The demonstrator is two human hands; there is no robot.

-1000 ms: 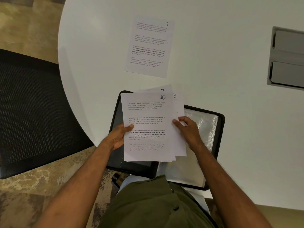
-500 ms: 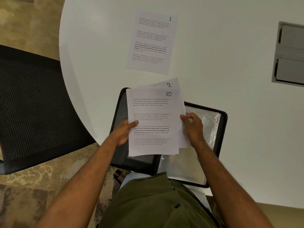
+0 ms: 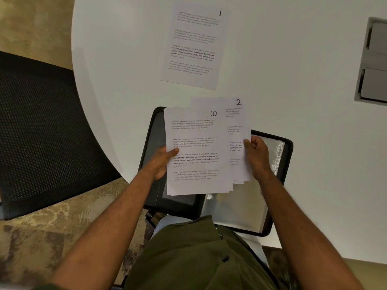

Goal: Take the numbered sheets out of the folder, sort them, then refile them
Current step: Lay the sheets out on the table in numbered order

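Note:
My left hand [image 3: 162, 161] grips the left edge of a stack of printed sheets, thumb on the top sheet marked 10 [image 3: 194, 151]. My right hand [image 3: 256, 156] pinches the right edge of the sheet marked 2 [image 3: 237, 122], which sticks out from behind the stack toward the upper right. Both are held above an open black folder [image 3: 288, 155] with clear plastic sleeves, lying at the table's near edge. The sheet marked 1 [image 3: 194, 46] lies flat and alone on the white table farther away.
The round white table [image 3: 293, 80] has a grey recessed cable hatch [image 3: 374, 61] at the right. A black mesh chair [image 3: 41, 132] stands to the left over patterned carpet. My olive shirt fills the bottom centre.
The sheet marked 2 has slid out to the right from behind the stack, drawn by my right hand. The sheet marked 3, seen a second ago, is hidden again.

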